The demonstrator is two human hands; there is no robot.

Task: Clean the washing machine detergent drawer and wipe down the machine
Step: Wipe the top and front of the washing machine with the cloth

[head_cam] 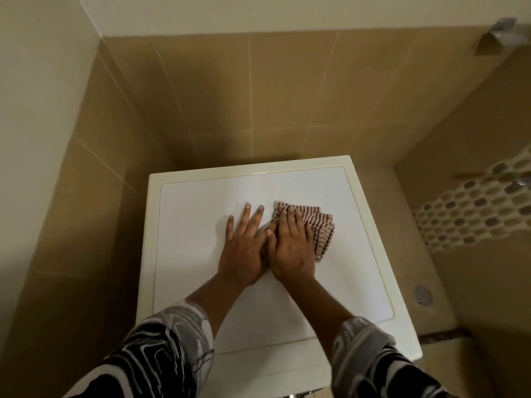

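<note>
The white washing machine top (201,282) fills the middle of the head view, seen from above. A folded brown-and-white striped cloth (319,225) lies on it, right of centre. My right hand (291,245) presses flat on the cloth with straight fingers. My left hand (244,242) rests flat on the bare lid right beside it, fingers spread, its thumb touching the cloth's left edge. The detergent drawer is out of sight below the front edge.
Beige tiled walls (258,96) close in behind and to the left of the machine. To the right is a tiled floor with a round metal drain (422,294) and a wall with a mosaic strip (474,214).
</note>
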